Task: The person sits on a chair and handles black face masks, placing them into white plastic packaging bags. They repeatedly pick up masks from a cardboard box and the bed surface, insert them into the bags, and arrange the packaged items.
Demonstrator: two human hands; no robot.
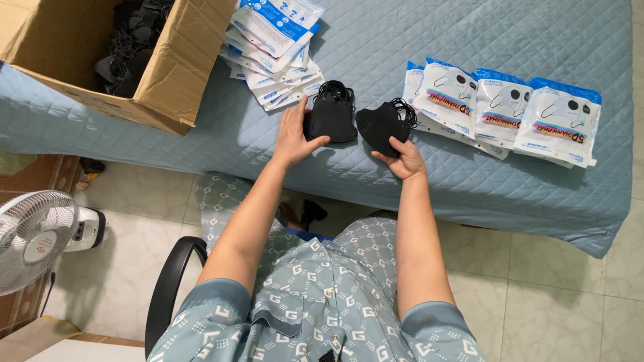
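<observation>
1. Hands work at a bed covered in quilted blue fabric [469,40].
2. Left hand [293,137], fingers spread, presses a stack of black fabric face masks [332,114].
3. Right hand [404,159] pinches a second black mask stack [382,124], at 3 o'clock of the first.
4. Blue-and-white plastic mask packets [503,110] lie at 3 o'clock; open cardboard box [174,67] at 10 o'clock.

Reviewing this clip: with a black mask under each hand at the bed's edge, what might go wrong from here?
1. The right hand grips its black mask close to the bed edge; it could slip to the floor.
2. The ear loops lie bunched and may tangle.
3. The left hand works beside a leaning pile of empty packets that might slide.
</observation>
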